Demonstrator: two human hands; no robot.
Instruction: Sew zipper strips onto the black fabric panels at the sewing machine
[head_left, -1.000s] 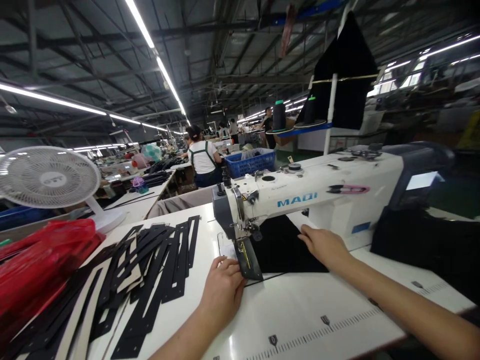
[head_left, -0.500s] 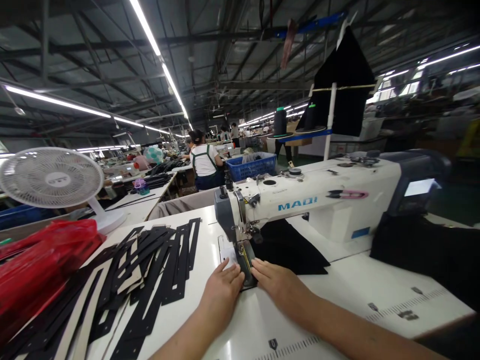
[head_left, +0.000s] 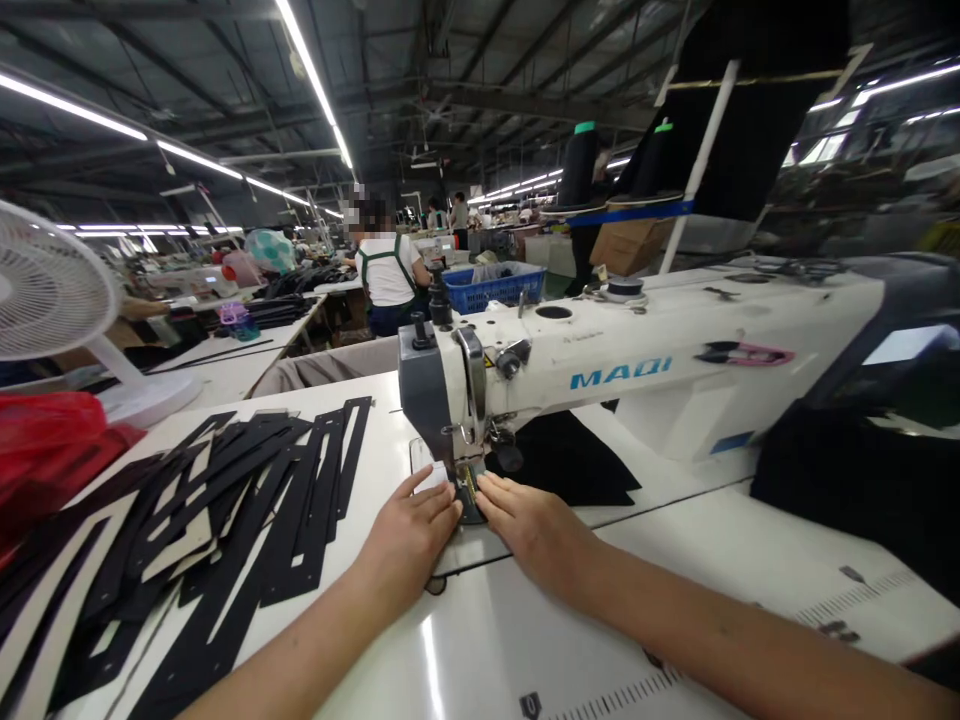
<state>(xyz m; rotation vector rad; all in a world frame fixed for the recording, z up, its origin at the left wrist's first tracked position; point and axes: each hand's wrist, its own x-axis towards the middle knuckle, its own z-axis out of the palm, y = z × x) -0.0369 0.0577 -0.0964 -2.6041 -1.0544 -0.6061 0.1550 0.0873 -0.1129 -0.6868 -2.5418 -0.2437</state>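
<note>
Piece: dark strip (head_left: 471, 514) below the sewing machine's (head_left: 622, 382) head, on the worktop (head_left: 480, 640) | You: left hand (head_left: 415, 535) and right hand (head_left: 531, 525) at opposite edges, fingers extended; can't tell if pinching | Advice: guide evenly, press lightly, fingertips clear of the head

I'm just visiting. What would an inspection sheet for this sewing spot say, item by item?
Surface: white table, printed ruler marks near the front edge.
Job's things: dark piece with a gold strip, at the needle end of the sewing machine; black fabric under the machine's arm.
Clutter: overlapping black and beige strips on the left; red bag beyond.
Grip: left hand and right hand at either side of the dark piece, fingers extended.
Cables: nothing seen clearly.
Surroundings: white fan, blue basket, thread cones, a person in a white top.
</note>
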